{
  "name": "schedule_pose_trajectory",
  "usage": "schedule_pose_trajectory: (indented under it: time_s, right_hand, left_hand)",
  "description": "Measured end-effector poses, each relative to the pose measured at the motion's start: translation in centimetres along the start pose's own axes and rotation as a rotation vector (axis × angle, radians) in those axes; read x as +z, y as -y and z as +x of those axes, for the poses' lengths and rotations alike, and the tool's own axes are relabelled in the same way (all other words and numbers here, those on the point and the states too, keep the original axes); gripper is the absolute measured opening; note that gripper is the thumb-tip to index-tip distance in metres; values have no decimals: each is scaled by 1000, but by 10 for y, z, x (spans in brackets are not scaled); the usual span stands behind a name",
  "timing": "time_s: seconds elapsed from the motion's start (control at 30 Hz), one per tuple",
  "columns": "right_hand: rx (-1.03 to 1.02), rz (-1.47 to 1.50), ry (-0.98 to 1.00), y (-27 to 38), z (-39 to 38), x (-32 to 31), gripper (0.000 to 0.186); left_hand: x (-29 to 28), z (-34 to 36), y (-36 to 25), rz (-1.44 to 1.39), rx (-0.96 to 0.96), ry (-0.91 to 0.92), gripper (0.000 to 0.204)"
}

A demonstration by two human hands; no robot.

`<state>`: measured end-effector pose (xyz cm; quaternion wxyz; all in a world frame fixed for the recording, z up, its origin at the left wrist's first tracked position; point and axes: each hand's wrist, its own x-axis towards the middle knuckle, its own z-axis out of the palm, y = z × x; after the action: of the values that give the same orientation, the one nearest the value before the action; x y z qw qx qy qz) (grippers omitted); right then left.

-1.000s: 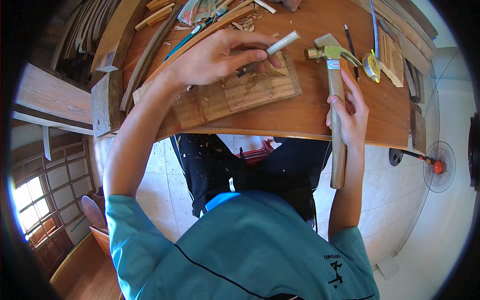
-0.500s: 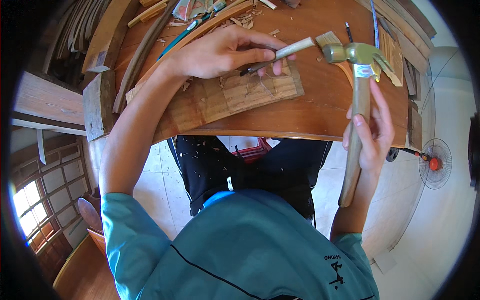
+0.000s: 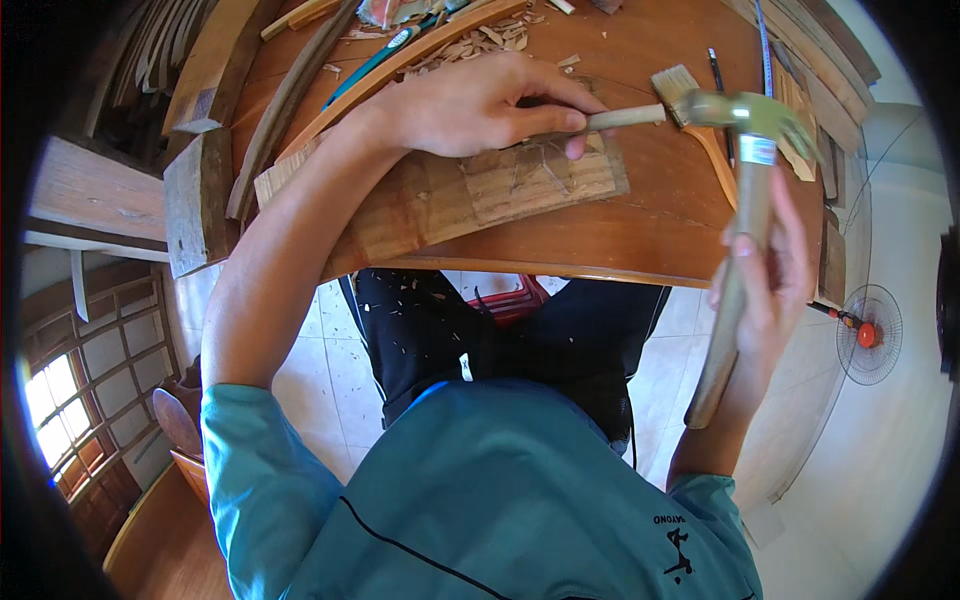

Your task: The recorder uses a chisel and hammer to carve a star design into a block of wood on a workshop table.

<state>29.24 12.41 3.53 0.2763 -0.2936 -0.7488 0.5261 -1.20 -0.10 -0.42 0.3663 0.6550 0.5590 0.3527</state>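
My left hand (image 3: 470,112) is closed around a chisel, whose pale wooden handle (image 3: 640,116) sticks out to the right. Its blade is hidden behind my fingers. Beneath that hand lies a wooden board (image 3: 420,212) with carved lines on its right part. My right hand (image 3: 778,285) grips a claw hammer (image 3: 736,310) partway up its wooden handle, held upright with the head at the top. The hammer's striking face is close to the chisel's handle end; the head is slightly blurred, and I cannot tell whether they touch.
Behind the hammer, a flat brush (image 3: 706,145) and a dark pencil (image 3: 714,68) lie on the brown table (image 3: 660,225). Wood shavings (image 3: 500,38) are heaped at the back. Timber pieces (image 3: 198,200) line the left edge. A standing fan (image 3: 866,335) is at the right.
My left hand has moved a little right, and the chisel handle lies more level. The hammer has shifted right, with its head still near the handle end.
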Motion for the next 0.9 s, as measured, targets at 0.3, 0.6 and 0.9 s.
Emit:
schedule_pose_trajectory:
  time_s: [0.3, 0.6, 0.9]
  right_hand:
    - [95, -75, 27, -5, -9, 9, 59]
    - [49, -45, 40, -20, 0, 17, 61]
    - [78, 36, 37, -19, 7, 25, 59]
  left_hand:
    - [0, -2, 1, -63, -79, 10, 29]
    - [4, -3, 11, 113, 39, -78, 33]
    - [-6, -6, 6, 88, -91, -97, 36]
